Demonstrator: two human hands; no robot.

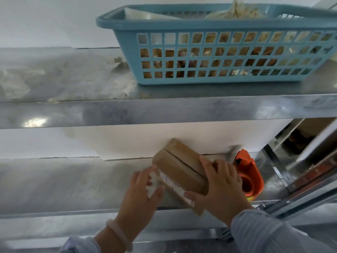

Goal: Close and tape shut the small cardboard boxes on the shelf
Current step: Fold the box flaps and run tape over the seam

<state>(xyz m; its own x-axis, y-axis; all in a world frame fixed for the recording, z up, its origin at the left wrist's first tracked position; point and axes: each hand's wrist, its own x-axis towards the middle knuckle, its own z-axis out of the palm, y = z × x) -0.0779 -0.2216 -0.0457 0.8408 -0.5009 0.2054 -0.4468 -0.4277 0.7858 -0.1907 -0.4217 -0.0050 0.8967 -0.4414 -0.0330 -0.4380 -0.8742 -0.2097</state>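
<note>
A small brown cardboard box lies tilted on the lower metal shelf, its top flaps folded down with a seam running along the top. A white label strip runs along its near side. My right hand grips the box's right end, thumb under the near edge. My left hand pinches a white piece, tape or a label, at the box's left near corner. An orange tape dispenser stands just right of the box, partly hidden behind my right hand.
On the upper metal shelf stands a blue plastic basket holding bagged items, with crumpled clear plastic to its left. A white wall backs both shelves. Metal shelf frame posts rise at the right.
</note>
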